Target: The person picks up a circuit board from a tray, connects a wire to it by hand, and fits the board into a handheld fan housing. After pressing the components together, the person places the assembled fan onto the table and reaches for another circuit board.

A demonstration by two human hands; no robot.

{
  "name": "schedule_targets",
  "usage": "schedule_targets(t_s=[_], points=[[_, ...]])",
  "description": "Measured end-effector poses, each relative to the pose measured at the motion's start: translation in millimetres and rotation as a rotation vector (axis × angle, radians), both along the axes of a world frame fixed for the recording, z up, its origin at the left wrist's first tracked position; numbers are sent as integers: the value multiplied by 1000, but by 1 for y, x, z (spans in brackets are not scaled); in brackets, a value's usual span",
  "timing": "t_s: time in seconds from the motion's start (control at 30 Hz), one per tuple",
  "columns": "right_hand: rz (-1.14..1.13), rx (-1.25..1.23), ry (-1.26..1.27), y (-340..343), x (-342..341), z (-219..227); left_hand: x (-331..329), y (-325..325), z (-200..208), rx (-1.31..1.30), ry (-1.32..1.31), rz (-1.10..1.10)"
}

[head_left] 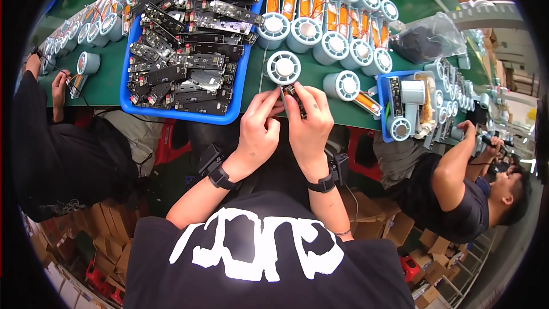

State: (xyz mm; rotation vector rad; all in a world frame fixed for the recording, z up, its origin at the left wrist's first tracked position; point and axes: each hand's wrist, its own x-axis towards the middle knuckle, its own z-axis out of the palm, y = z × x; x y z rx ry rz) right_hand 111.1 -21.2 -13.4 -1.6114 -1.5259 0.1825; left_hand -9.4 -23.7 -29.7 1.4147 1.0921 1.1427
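Note:
Just in front of me, at the table's near edge, is a pale blue fan unit with a round spoked head. Its narrow handle part points toward me, with a dark circuit board showing at it. My left hand pinches the handle from the left, its other fingers curled. From the right, the thumb and fingers of my right hand close on the same handle and board. My fingertips hide much of the handle. Another fan unit lies to the right, an orange battery in its handle.
A blue tray heaped with black circuit board strips stands left. Rows of fan units cover the table behind. To the right are a blue bin with mixed parts and a clear plastic bag. Co-workers sit on both sides.

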Motion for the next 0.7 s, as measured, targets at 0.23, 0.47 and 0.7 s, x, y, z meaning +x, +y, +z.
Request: schedule_targets(t_s=[0.23, 0.47, 0.7], points=[[-89, -87, -82, 0, -13, 7, -5, 1, -1, -23, -59, -15], [-127, -129, -109, 5, -20, 12, -9, 2, 1, -19, -56, -41], [-20, 40, -170, 5, -7, 0, -13, 2, -7, -65, -165, -112]])
